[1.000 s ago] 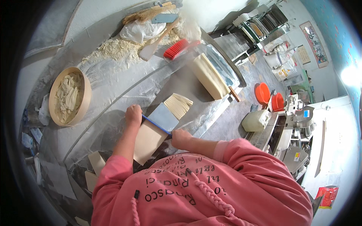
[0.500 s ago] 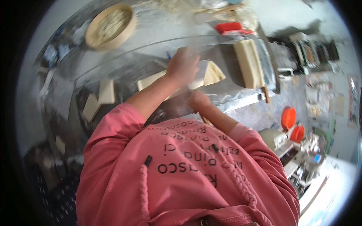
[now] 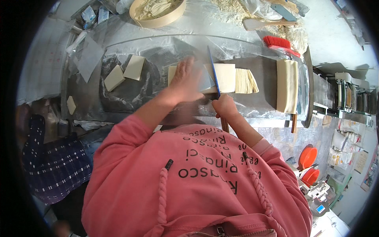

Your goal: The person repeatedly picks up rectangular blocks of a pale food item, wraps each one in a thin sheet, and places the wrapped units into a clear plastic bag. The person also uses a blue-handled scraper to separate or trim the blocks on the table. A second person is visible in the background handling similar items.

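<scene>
A folded stack of pale dough (image 3: 225, 77) lies on the dark work board. My left hand (image 3: 184, 81), partly blurred, lies flat over its left part with fingers stretched out. Beside that hand a bluish-grey flat plate (image 3: 206, 81) rests on the dough. My right hand (image 3: 224, 106) is closed around the handle of a long knife (image 3: 214, 71), near the dough's front edge. The narrow blade runs away from me across the stack, showing a blue edge. To its right, a bundle of cut noodles (image 3: 246, 81) lies against the stack's end.
A thick dough block (image 3: 287, 86) stands at the board's right. Small dough pieces (image 3: 134, 67) lie on the left. Behind are a round wooden container (image 3: 158, 17) of dough strips, a red brush (image 3: 277, 42) and a scraper (image 3: 272, 24). Dark checked cloth (image 3: 55, 168) shows at left.
The whole view has shifted, bringing the board squarely into sight. My left hand now lies flatter on the dough, and the knife's blade shows clearly. My right hand still grips the handle.
</scene>
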Demonstrator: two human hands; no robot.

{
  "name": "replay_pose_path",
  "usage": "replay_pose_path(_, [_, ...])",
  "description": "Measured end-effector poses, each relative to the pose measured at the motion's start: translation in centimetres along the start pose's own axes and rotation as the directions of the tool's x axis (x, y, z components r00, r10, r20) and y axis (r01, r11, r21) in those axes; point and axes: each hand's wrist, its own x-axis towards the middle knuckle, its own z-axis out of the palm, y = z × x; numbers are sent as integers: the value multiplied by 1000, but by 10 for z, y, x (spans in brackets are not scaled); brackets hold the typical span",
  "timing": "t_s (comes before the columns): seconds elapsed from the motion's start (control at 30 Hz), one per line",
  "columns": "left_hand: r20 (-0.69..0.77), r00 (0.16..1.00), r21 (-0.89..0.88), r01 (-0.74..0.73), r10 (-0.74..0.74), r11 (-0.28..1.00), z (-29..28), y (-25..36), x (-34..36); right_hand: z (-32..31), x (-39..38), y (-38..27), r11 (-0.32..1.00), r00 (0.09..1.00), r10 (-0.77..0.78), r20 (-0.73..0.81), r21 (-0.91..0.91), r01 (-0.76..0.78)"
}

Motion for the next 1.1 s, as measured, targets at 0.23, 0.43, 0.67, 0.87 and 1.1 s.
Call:
replay_pose_path(0.23, [74, 986, -71, -147, 152, 987, -15, -4, 28, 12, -1, 5, 1000, 978, -7, -208, 14, 10])
replay_pose_path(0.43, [227, 968, -90, -85, 104, 992, -11, -18, 19, 12, -72, -16, 997, 906, -3, -422, 72, 37])
replay_pose_path(0.67, [-17, 955, -217, -292, 296, 931, -14, -75, -21, 36, -108, -75, 979, 858, 29, -513, 186, 79])
replay_pose_path(0.87, [-57, 920, -275, -388, 388, 880, 1, -89, -18, 62, -90, -95, 965, 904, 176, -389, 249, -81])
replay_pose_path(1.1, [136, 984, -350, -58, 112, 935, -27, -84, 19, 64, -86, -105, 951, 916, 235, -325, 271, -148])
